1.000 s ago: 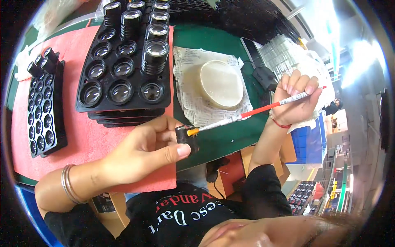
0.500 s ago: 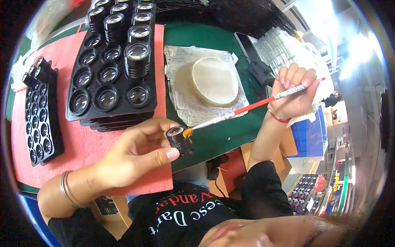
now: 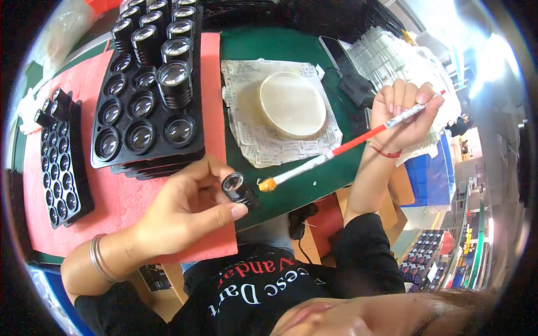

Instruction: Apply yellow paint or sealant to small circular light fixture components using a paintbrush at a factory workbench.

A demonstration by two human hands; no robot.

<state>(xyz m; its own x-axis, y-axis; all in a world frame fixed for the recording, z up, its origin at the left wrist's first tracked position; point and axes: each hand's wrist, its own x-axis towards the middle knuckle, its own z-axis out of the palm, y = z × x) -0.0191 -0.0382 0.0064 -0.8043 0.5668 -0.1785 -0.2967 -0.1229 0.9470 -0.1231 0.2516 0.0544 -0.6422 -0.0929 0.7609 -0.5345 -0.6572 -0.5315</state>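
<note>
Between the thumb and fingers of my left hand (image 3: 179, 207) is a black lens barrel (image 3: 237, 189), tilted with its glass end up. My right hand (image 3: 406, 117) grips the far end of a thin brush (image 3: 358, 140) with a red and white handle. Its yellowish bristle tip hangs just right of the barrel, apart from it. Beyond the brush, a round dish (image 3: 292, 105) with a pale surface sits on printed paper sheets (image 3: 246, 140). Left of the dish, a stack of black trays (image 3: 159, 158) carries lenses in round pockets, with several tall lens barrels (image 3: 175, 84) standing toward the far end.
A smaller black tray (image 3: 61, 168) of lenses lies on the pink mat (image 3: 129, 218) at the left. A phone-like device (image 3: 334, 55) and a pile of white sheets (image 3: 381, 61) lie at the far right of the green table (image 3: 252, 47). A blue bin (image 3: 428, 179) stands beyond my right arm.
The brush tip has come away from the lens barrel's rim, moving slightly right and down. My right hand has shifted a little right. My left hand still holds the barrel.
</note>
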